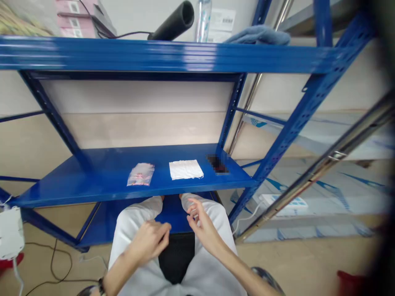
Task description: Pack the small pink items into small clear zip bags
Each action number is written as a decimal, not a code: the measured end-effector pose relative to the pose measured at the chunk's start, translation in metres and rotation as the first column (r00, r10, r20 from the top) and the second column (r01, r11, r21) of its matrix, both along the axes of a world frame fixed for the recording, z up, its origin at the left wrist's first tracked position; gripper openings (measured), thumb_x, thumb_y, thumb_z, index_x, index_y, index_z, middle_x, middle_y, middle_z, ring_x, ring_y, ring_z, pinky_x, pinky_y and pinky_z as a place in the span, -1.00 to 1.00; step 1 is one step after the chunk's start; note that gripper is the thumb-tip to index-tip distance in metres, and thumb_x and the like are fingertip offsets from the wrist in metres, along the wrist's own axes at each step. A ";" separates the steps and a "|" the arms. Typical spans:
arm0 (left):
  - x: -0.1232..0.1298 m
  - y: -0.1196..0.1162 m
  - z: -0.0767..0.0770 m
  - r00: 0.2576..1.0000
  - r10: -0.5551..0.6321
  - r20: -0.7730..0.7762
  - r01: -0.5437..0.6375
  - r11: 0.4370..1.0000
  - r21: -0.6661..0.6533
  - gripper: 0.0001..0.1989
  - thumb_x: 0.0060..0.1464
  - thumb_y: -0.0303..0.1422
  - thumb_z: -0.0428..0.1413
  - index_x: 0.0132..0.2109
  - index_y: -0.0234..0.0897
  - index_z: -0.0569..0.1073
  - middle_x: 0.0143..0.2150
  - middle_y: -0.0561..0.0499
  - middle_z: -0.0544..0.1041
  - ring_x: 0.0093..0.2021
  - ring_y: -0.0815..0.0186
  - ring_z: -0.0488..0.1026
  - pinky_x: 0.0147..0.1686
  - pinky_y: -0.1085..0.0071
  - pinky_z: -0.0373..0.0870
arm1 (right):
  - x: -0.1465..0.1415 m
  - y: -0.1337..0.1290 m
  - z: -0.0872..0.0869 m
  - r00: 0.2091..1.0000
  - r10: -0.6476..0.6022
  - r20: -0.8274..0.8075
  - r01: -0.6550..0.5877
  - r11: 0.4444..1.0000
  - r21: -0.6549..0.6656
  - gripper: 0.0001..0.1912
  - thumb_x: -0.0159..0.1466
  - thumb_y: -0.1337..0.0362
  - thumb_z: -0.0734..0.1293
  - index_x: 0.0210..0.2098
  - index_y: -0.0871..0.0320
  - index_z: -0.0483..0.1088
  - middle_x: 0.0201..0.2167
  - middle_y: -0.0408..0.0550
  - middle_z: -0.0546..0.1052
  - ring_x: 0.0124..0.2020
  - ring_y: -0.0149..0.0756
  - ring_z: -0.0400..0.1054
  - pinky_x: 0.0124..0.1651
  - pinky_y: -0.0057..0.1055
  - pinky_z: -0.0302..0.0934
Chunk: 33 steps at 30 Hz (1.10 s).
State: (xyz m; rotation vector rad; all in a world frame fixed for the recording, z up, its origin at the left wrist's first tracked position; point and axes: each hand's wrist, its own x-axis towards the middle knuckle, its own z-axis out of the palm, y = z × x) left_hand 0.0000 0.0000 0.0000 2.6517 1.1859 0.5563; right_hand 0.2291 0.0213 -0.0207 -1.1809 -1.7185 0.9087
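Above my lap, in front of the blue shelf (101, 172), both hands hang apart from each other. My left hand (152, 240) has its fingers curled together; whether anything is inside is hidden. The fingers of my right hand (199, 222) are loosely bent and apart, with nothing between them. A clear plastic bag with small pink items (141, 174) lies on the shelf, left of centre. Near it on the right is a flat white cloth (185, 169). A dark, pixelated object (217, 164) lies further right. Neither hand touches these things.
An upper blue shelf beam (123, 55) crosses the view, with a black tube (174, 22), a clear bottle (203, 20), a blue cloth (259, 35) and pink boxes (80, 18) above it. A metal pole (308, 176) slants at right. Cables lie on the floor at left.
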 end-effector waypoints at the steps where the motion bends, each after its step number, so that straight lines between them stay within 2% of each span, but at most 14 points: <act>1: 0.007 0.001 -0.013 0.999 -0.020 -0.048 0.019 0.999 -0.030 -0.77 0.26 -0.43 -0.13 -0.25 -0.24 0.41 -0.49 0.03 0.44 -0.46 0.31 0.40 -0.37 0.38 0.20 | 0.004 0.006 -0.004 1.000 -0.009 0.015 0.009 1.000 0.003 -0.52 0.33 0.28 0.16 0.23 0.05 0.04 -0.13 -0.02 0.38 -0.27 -0.32 0.34 -0.21 -0.35 0.29; 3: 0.014 0.000 -0.028 0.994 -0.050 -0.100 0.042 0.996 -0.082 -0.79 0.24 -0.46 -0.12 -0.30 -0.23 0.37 -0.47 0.02 0.46 -0.44 0.30 0.42 -0.37 0.36 0.18 | 0.015 0.016 -0.003 0.998 -0.039 0.055 0.038 0.999 0.004 -0.52 0.34 0.28 0.14 0.24 0.06 0.03 -0.14 -0.02 0.39 -0.25 -0.29 0.35 -0.18 -0.32 0.29; 5: 0.017 0.000 -0.033 0.992 -0.054 -0.116 0.041 0.993 -0.112 -0.81 0.24 -0.47 -0.11 -0.30 -0.22 0.35 -0.44 0.02 0.47 -0.41 0.28 0.43 -0.36 0.35 0.17 | 0.027 0.022 0.000 0.990 -0.083 0.111 0.084 0.996 -0.005 -0.50 0.34 0.29 0.13 0.25 0.07 0.03 -0.15 -0.02 0.40 -0.25 -0.27 0.35 -0.16 -0.29 0.29; 8: 0.016 0.001 -0.032 0.991 -0.040 -0.125 0.025 0.993 -0.119 -0.80 0.25 -0.48 -0.12 -0.29 -0.21 0.34 -0.42 0.02 0.48 -0.39 0.26 0.44 -0.34 0.33 0.17 | 0.038 0.027 0.001 0.974 -0.148 0.171 0.151 0.989 -0.005 -0.49 0.32 0.30 0.14 0.26 0.08 0.04 -0.16 -0.02 0.40 -0.24 -0.25 0.35 -0.11 -0.27 0.29; 11: 0.015 0.001 -0.027 0.991 -0.038 -0.130 0.023 0.993 -0.113 -0.81 0.25 -0.50 -0.12 -0.27 -0.21 0.34 -0.40 0.02 0.49 -0.38 0.25 0.45 -0.33 0.33 0.17 | 0.040 0.027 -0.001 0.966 -0.163 0.200 0.164 0.986 0.010 -0.48 0.32 0.31 0.13 0.27 0.09 0.03 -0.15 0.00 0.41 -0.22 -0.23 0.37 -0.06 -0.22 0.30; 14: 0.015 -0.003 -0.022 0.989 -0.044 -0.141 0.031 0.995 -0.093 -0.82 0.24 -0.49 -0.12 -0.27 -0.21 0.34 -0.41 0.03 0.48 -0.38 0.26 0.44 -0.33 0.34 0.18 | 0.035 0.022 -0.005 0.960 -0.120 0.252 0.111 0.992 0.052 -0.48 0.32 0.32 0.14 0.27 0.10 0.06 -0.13 0.03 0.42 -0.14 -0.18 0.37 0.03 -0.17 0.28; 18: 0.014 -0.009 -0.020 0.988 -0.036 -0.150 0.030 0.999 -0.040 -0.81 0.25 -0.47 -0.12 -0.27 -0.23 0.36 -0.44 0.03 0.47 -0.42 0.28 0.42 -0.35 0.36 0.19 | 0.025 0.005 -0.010 0.944 -0.002 0.330 -0.035 0.994 0.106 -0.44 0.30 0.35 0.17 0.29 0.10 0.05 -0.09 0.06 0.42 -0.04 -0.14 0.35 0.11 -0.11 0.23; 22: -0.003 -0.006 -0.010 0.996 0.087 -0.024 -0.087 0.996 0.001 -0.76 0.28 -0.42 -0.14 -0.20 -0.25 0.43 -0.43 0.01 0.47 -0.39 0.29 0.43 -0.33 0.39 0.23 | 0.016 -0.013 -0.013 0.930 0.099 0.354 -0.139 0.986 0.091 -0.36 0.28 0.36 0.20 0.33 0.08 0.00 -0.03 0.06 0.40 0.01 -0.17 0.32 0.16 -0.12 0.20; 25: -0.028 0.020 0.011 0.961 0.232 0.150 -0.245 0.966 0.081 -0.75 0.29 -0.36 -0.12 -0.17 -0.26 0.46 -0.32 -0.03 0.50 -0.27 0.27 0.45 -0.21 0.38 0.29 | 0.013 -0.014 -0.017 0.918 0.149 0.368 -0.176 0.984 0.040 -0.36 0.26 0.38 0.20 0.31 0.11 0.02 -0.05 0.04 0.41 0.00 -0.20 0.33 0.15 -0.15 0.21; 28: -0.059 0.066 0.039 0.875 0.375 0.307 -0.436 0.886 0.160 -0.76 0.28 -0.33 -0.08 -0.07 -0.23 0.45 -0.14 -0.06 0.51 -0.13 0.25 0.45 -0.08 0.36 0.33 | 0.008 -0.007 -0.022 0.878 0.157 0.453 -0.189 0.982 0.027 -0.35 0.23 0.41 0.20 0.31 0.14 0.04 0.01 0.11 0.39 0.04 -0.16 0.32 0.18 -0.15 0.17; 31: -0.084 0.117 0.061 0.831 0.500 0.242 -0.548 0.811 0.206 -0.80 0.19 -0.31 0.02 -0.07 -0.21 0.46 -0.05 -0.10 0.46 0.00 0.16 0.41 0.00 0.28 0.33 | 0.002 -0.003 -0.027 0.812 0.154 0.563 -0.205 0.978 0.029 -0.37 0.23 0.44 0.20 0.29 0.12 0.10 0.07 0.15 0.37 0.09 -0.10 0.30 0.17 -0.13 0.16; 33: -0.096 0.144 0.065 0.806 0.570 0.163 -0.591 0.792 0.154 -0.72 0.12 -0.27 0.09 -0.03 -0.24 0.45 0.01 -0.15 0.44 0.04 0.08 0.40 0.02 0.20 0.32 | -0.001 -0.004 -0.029 0.757 0.159 0.633 -0.217 0.976 0.014 -0.42 0.22 0.45 0.19 0.23 0.12 0.19 0.05 0.15 0.38 0.09 -0.06 0.29 0.14 -0.13 0.16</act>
